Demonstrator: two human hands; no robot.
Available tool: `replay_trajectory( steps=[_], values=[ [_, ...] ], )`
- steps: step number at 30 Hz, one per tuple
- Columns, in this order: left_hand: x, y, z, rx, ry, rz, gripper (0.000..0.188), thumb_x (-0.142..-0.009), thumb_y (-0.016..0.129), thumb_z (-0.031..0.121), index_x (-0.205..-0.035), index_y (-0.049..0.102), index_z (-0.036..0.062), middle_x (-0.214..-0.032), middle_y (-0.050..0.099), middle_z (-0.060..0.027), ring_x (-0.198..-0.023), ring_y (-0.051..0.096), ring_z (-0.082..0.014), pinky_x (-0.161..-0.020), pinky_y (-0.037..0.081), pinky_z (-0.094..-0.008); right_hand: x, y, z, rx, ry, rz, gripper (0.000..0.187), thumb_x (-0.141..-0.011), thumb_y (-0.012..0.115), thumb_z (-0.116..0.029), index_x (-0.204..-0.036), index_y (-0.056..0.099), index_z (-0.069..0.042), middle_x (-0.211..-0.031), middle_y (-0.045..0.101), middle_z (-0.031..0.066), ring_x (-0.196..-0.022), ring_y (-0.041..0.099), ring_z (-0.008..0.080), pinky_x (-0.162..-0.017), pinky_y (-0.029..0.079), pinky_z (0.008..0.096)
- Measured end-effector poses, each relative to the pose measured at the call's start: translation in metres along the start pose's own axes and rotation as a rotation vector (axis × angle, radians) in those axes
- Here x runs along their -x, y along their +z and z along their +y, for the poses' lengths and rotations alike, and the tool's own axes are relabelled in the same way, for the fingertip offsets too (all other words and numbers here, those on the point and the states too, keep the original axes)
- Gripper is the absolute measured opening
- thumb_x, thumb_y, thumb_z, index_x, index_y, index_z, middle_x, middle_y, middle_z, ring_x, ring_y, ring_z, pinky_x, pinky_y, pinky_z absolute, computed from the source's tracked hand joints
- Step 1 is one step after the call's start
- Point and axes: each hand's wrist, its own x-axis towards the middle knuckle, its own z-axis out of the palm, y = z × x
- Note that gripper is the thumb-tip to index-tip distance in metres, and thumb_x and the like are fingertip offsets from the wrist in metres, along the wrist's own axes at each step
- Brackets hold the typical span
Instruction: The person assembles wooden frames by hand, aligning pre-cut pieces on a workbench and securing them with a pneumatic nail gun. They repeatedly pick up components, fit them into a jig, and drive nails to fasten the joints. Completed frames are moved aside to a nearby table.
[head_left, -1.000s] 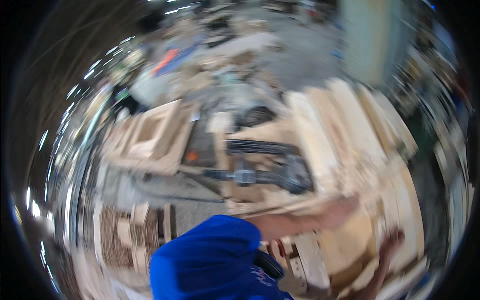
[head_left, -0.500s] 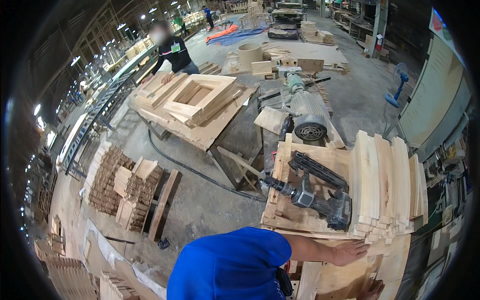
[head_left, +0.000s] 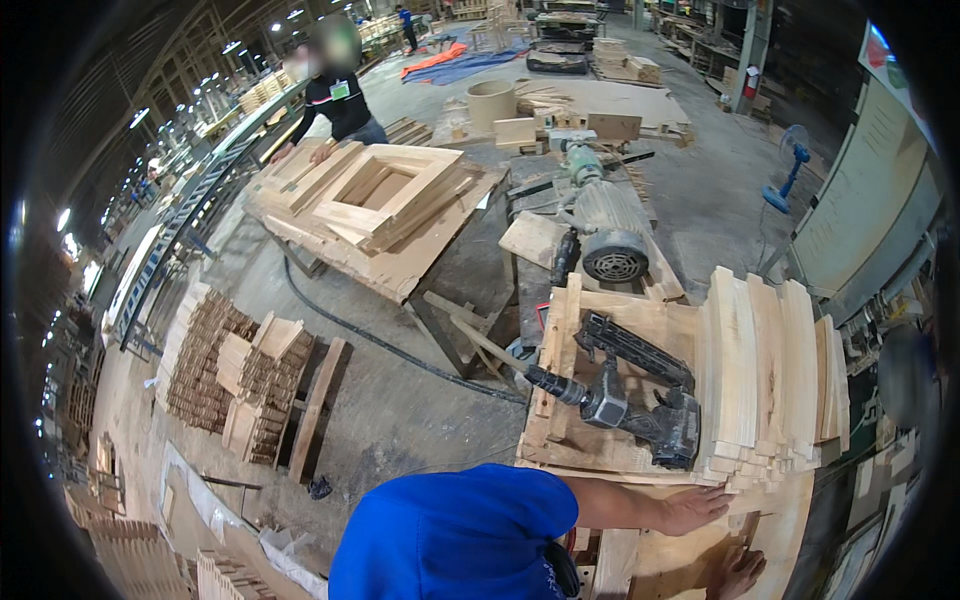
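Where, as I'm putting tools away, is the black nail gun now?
In the head view, right of centre: the nail gun lies on a wooden panel, just left of the stacked pale boards and beyond the left hand.

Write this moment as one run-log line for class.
left hand: open, by slats | right hand: over panel, hold unclear | black tool: left of slats | co-worker: at table

Blue fan (head_left: pixel 793 173) on a grey floor (head_left: pixel 715 195)
Fan at two o'clock; blue sheet (head_left: pixel 472 66) at twelve; co-worker (head_left: pixel 345 112) at eleven.
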Motion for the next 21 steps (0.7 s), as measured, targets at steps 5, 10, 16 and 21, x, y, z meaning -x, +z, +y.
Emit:
replay_trajectory(
  steps=[5,10,16,21],
  values=[
    [0.008,-0.005,0.007,-0.036,0.03,-0.035,0.073,-0.093,0.059,0.014,-0.158,0.036,-0.0071,-0.17,0.025,-0.0259,-0.155,0.032,-0.0432,-0.129,0.029,-0.0472,0.043,0.008,0.011,-0.062,0.5,-0.417,0.056,-0.101,0.069,-0.031,-0.145,0.06,0.002,-0.152,0.05,0.033,-0.143,0.046,0.0495,-0.119,0.039,0.0539],
    [-0.01,0.036,0.061,0.292,0.143,0.1,0.057,-0.101,0.048,0.012,-0.155,0.043,-0.0052,-0.163,0.041,-0.0261,-0.153,0.038,-0.0407,-0.128,0.031,-0.0481,0.13,-0.09,0.01,-0.019,0.712,-0.27,0.065,-0.1,0.074,-0.03,-0.153,0.05,-0.002,-0.159,0.046,0.0232,-0.146,0.044,0.0379,-0.12,0.039,0.0451],
    [0.014,0.041,-0.016,-0.203,0.207,0.245,0.059,-0.095,0.053,0.011,-0.151,0.048,-0.0078,-0.158,0.048,-0.0279,-0.151,0.04,-0.0397,-0.129,0.028,-0.0465,0.124,-0.204,-0.167,-1.104,1.095,-0.111,0.056,-0.103,0.071,-0.034,-0.144,0.06,0.003,-0.122,0.075,0.01,-0.108,0.069,0.0165,-0.094,0.056,0.0353],
    [-0.003,-0.011,0.032,-0.14,0.156,0.067,0.067,-0.091,0.067,0.015,-0.152,0.047,-0.004,-0.159,0.043,-0.0286,-0.153,0.032,-0.0444,-0.129,0.02,-0.0541,0.17,-0.282,-0.209,-1.178,1.343,0.065,0.05,-0.106,0.068,-0.029,-0.145,0.059,0.0,-0.123,0.074,0.0106,-0.106,0.069,0.014,-0.09,0.057,0.0305]
  ],
)
